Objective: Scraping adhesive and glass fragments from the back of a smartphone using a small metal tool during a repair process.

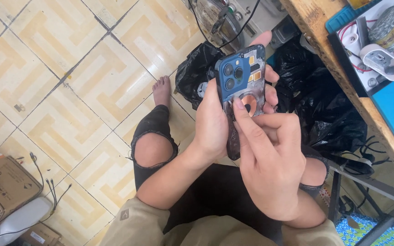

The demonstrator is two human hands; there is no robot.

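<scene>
My left hand [213,123] grips a blue phone [242,77] upright over my lap. Its back glass is stripped off, showing three camera lenses at the top and a copper coil ring in the middle. My right hand [270,164] is in front of it, and its index finger presses on the coil area of the phone's back. The fingers of my left hand wrap round the phone's right edge.
A wooden workbench [338,68] with a blue mat, tools and wires stands at the right. Black plastic bags [315,109] lie under it. A cardboard box [3,182] and loose cables lie on the tiled floor at the lower left. My bare foot [162,91] rests on the tiles.
</scene>
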